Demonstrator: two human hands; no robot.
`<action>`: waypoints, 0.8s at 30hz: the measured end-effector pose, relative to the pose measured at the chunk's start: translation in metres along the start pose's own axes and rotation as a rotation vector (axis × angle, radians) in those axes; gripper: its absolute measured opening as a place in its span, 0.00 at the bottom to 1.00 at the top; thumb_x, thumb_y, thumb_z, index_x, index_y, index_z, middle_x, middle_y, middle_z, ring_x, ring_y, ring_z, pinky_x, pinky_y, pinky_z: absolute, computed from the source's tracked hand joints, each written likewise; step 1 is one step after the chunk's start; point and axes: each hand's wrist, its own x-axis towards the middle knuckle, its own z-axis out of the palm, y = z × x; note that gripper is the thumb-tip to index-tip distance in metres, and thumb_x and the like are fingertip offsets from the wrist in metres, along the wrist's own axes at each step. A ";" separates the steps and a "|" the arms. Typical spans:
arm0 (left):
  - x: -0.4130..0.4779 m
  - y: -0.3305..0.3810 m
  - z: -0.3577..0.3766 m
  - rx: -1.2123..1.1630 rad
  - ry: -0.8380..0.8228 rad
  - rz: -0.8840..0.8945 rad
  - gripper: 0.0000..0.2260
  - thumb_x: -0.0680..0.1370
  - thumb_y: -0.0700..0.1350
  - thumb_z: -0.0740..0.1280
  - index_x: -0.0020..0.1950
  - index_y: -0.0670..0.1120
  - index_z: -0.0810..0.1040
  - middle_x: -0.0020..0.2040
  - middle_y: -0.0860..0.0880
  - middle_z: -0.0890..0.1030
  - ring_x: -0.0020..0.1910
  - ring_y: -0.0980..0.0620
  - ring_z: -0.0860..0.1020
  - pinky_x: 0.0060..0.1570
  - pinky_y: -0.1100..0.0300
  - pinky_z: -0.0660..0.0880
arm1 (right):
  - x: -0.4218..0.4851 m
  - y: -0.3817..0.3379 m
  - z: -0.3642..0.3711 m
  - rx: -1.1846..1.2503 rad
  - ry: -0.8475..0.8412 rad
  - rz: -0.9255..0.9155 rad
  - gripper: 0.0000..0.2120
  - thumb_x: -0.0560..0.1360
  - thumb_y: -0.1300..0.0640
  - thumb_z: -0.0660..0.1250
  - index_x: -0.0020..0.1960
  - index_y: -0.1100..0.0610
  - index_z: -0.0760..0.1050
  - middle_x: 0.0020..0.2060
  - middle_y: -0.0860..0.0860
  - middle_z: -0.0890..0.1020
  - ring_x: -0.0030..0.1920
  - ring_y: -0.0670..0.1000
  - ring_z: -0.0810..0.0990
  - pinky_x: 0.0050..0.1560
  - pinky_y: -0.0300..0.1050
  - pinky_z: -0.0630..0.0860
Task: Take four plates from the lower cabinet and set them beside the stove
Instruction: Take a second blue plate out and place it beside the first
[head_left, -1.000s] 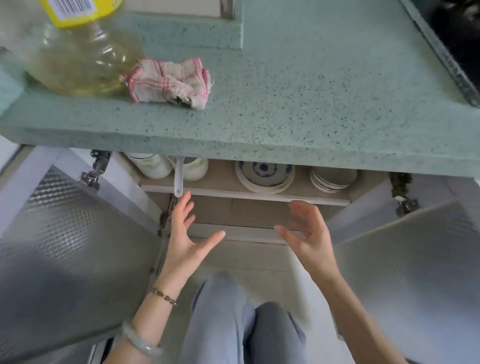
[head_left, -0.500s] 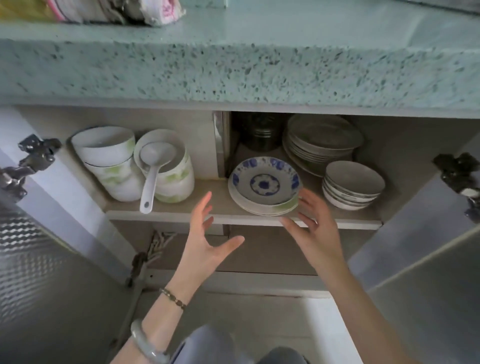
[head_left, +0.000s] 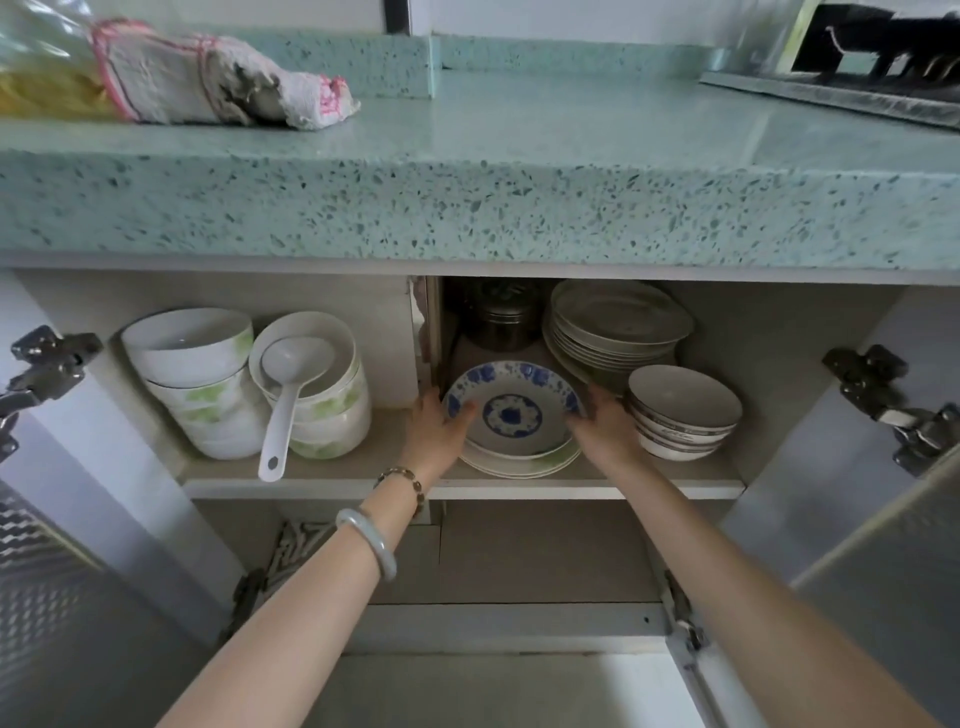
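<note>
Under the counter (head_left: 519, 171) the cabinet (head_left: 789, 343) is being kept wide open, and the plates (head_left: 511, 415) are lying stacked near the front edge of its shelf (head_left: 332, 470), about midway along, with a blue-patterned one on top. The stack is being gripped from both sides. The left hand (head_left: 439, 431) is being curled round the left rim with its thumb laid over the blue plate, and the right hand (head_left: 605, 428) is being wrapped round the right rim, just beside the bowls (head_left: 683, 410). Opposed grips are probably being used so that several plates can be lifted level as one pile, without sliding. How many are being taken cannot be told. The stove (head_left: 857, 78) is being glimpsed at the counter's back right corner, so the pile is presumably to be carried up and rightward.
</note>
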 end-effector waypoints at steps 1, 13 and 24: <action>0.003 -0.002 0.002 0.012 -0.012 -0.020 0.27 0.80 0.56 0.61 0.74 0.42 0.62 0.73 0.42 0.65 0.72 0.41 0.64 0.70 0.48 0.63 | 0.000 -0.002 0.001 -0.012 -0.021 0.009 0.22 0.76 0.58 0.64 0.69 0.55 0.69 0.63 0.51 0.77 0.63 0.54 0.75 0.54 0.42 0.69; 0.008 -0.010 0.015 -0.173 -0.030 -0.047 0.14 0.78 0.44 0.66 0.64 0.45 0.77 0.57 0.47 0.81 0.57 0.47 0.78 0.55 0.57 0.72 | 0.006 0.009 0.012 0.001 -0.068 0.096 0.17 0.73 0.61 0.64 0.62 0.55 0.76 0.56 0.54 0.81 0.57 0.55 0.78 0.51 0.44 0.71; 0.001 -0.007 0.007 -0.294 0.088 -0.011 0.11 0.75 0.33 0.64 0.55 0.44 0.73 0.54 0.44 0.79 0.55 0.46 0.77 0.57 0.52 0.74 | -0.008 0.000 0.013 0.052 0.042 0.043 0.18 0.72 0.61 0.63 0.60 0.51 0.77 0.55 0.52 0.81 0.56 0.54 0.78 0.52 0.46 0.73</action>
